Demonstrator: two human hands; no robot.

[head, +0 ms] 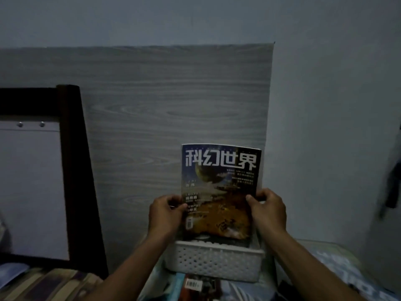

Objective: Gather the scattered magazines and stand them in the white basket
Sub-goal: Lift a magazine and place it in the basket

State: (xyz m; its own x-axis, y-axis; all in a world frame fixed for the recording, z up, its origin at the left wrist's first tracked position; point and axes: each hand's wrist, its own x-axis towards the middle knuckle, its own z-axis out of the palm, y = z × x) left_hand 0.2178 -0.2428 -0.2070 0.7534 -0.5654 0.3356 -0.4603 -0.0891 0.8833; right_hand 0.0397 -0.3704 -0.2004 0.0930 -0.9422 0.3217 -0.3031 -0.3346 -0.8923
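A magazine (219,187) with a dark cover, large white characters and an orange picture stands upright, its lower edge down inside the white perforated basket (212,263). My left hand (166,211) grips its left edge and my right hand (268,210) grips its right edge, thumbs on the cover. More magazines (195,285) lie flat in front of the basket, one showing a barcode. How many magazines stand in the basket behind the held one is hidden.
A grey wood-grain panel (162,116) on the wall rises right behind the basket. A dark wooden frame (73,170) with a white board stands at the left. A striped cloth (50,285) lies at the lower left, and patterned fabric (347,270) at the lower right.
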